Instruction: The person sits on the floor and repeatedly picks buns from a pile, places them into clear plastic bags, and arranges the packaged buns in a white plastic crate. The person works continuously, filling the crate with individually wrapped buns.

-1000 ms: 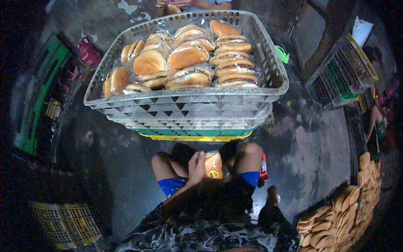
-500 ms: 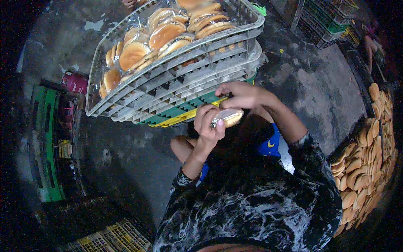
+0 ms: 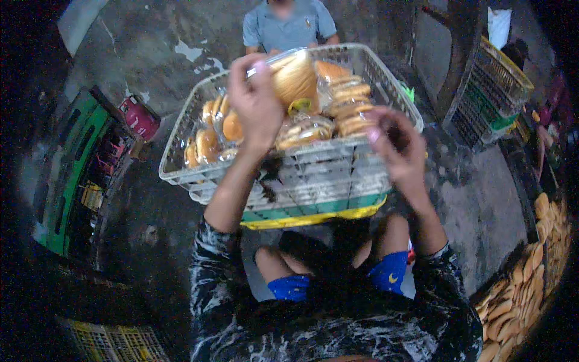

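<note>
My left hand (image 3: 256, 105) is raised over the left part of a grey plastic crate (image 3: 289, 158), its fingers closed at the edge of a bagged bun (image 3: 295, 78). The bun sits in clear plastic with a round yellow label and looks larger than those below it. Motion smears the fingertips. By the crate's right front rim is my right hand (image 3: 399, 148), fingers curled but apart, with nothing visible in them. Under both hands, bagged filled buns (image 3: 304, 130) fill the crate, some stacked on edge.
More crates, green and yellow (image 3: 313, 220), are stacked beneath. Across from me sits a person in a blue shirt (image 3: 289, 27). Loose buns (image 3: 512, 304) are heaped at the lower right. Stacked crates (image 3: 488, 96) stand at the far right, a pink gas cylinder (image 3: 139, 117) at the left.
Both hands have moved from in front of my lap, where the left held a small wrapped bun, up to the crate and apart. My view has tilted up, showing the person opposite.
</note>
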`<move>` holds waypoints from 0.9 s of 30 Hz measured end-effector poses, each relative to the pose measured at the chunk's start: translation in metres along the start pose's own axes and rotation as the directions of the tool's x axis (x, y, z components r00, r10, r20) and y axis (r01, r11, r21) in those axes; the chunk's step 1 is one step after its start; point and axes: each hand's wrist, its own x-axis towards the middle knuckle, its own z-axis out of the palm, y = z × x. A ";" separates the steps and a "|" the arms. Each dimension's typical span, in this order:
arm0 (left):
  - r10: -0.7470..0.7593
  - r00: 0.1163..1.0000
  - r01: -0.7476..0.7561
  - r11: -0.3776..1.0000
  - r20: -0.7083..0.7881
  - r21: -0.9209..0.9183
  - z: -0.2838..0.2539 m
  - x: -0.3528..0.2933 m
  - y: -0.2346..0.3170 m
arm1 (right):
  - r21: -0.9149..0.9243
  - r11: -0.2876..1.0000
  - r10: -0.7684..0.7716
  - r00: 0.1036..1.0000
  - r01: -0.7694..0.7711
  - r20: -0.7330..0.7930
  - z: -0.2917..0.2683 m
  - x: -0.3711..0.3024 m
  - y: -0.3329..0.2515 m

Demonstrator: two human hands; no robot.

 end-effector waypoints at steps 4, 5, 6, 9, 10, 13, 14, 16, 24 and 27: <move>-0.539 0.314 -0.052 0.812 0.781 0.581 0.028 0.016 -0.081 | -0.140 0.922 -0.365 0.931 0.360 -0.010 0.032 0.113 0.004; -0.582 0.130 -0.555 0.628 0.803 0.545 0.037 0.005 -0.122 | -0.216 0.897 -0.361 0.921 0.386 0.147 0.053 0.135 0.008; -0.536 0.030 -0.397 0.768 0.844 0.502 0.032 -0.007 -0.162 | -0.281 0.863 -0.335 0.892 0.420 0.304 0.076 0.155 0.015; -0.620 0.011 -0.207 0.766 0.784 0.609 0.033 -0.001 -0.129 | -0.673 0.561 0.143 0.745 0.481 0.651 0.106 0.195 0.097; -0.606 -0.060 -0.163 0.790 0.793 0.591 0.039 0.000 -0.133 | -0.740 0.440 0.238 0.729 0.509 0.642 0.104 0.200 0.133; -0.574 -0.157 -0.162 0.818 0.804 0.552 0.030 -0.006 -0.165 | -0.708 0.447 0.479 0.522 0.547 0.706 0.113 0.189 0.159; -0.559 -0.165 -0.156 0.828 0.812 0.538 0.026 -0.009 -0.167 | -0.702 0.445 0.440 0.547 0.556 0.712 0.115 0.181 0.153; -0.565 -0.174 -0.163 0.824 0.806 0.543 0.021 -0.011 -0.159 | -0.710 0.424 0.366 0.611 0.561 0.702 0.113 0.172 0.139; -0.499 -0.063 -0.154 0.860 0.864 0.486 0.011 0.021 -0.147 | -0.806 0.251 0.144 0.803 0.536 0.579 0.119 0.184 0.123; -0.614 0.328 0.313 0.788 0.718 0.531 0.004 0.027 -0.100 | -0.844 0.060 -0.341 0.806 0.533 0.485 0.075 0.178 0.065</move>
